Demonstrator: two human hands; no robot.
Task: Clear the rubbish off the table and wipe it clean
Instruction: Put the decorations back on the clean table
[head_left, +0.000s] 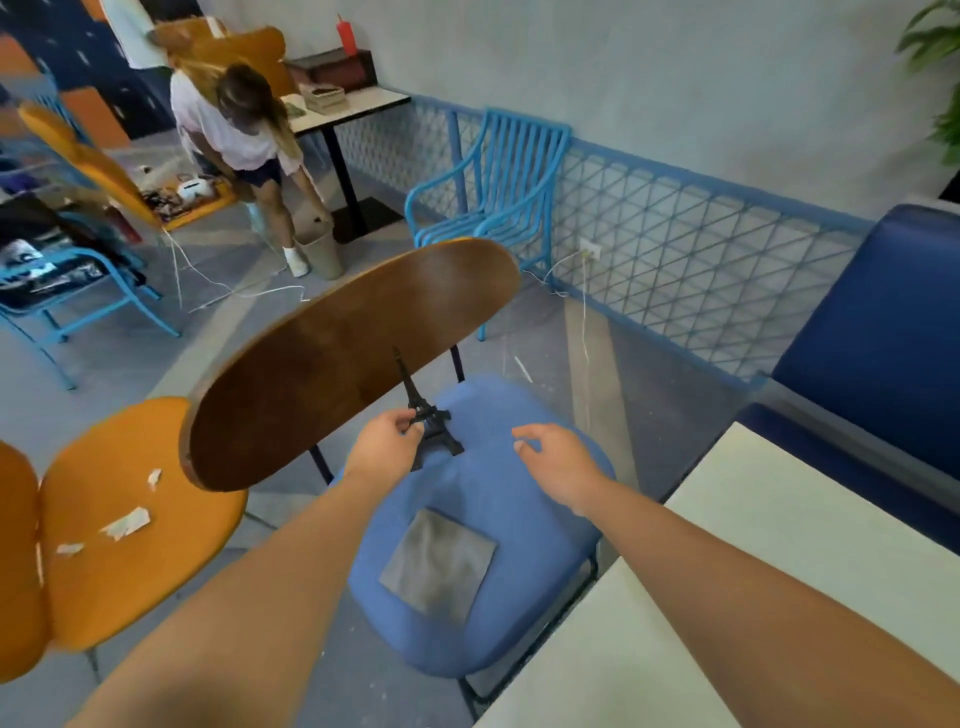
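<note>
- Between my left hand (382, 441) fingers I see a small black Eiffel Tower model (425, 415), pinched and standing on the blue chair seat (524, 519).
- Right of it, my right hand (553, 460) hangs loose, holding nothing.
- Below both hands, a grey cloth (439, 564) lies flat.
- Far right of my right hand is the white table (810, 551).
- Left of my left hand, paper scraps (127, 522) lie on an orange chair (130, 571).

Both bare arms reach forward — the left hand (382, 444) pinches with thumb and fingertips, the right hand (553, 460) hovers beside it, fingers loosely spread.
</note>
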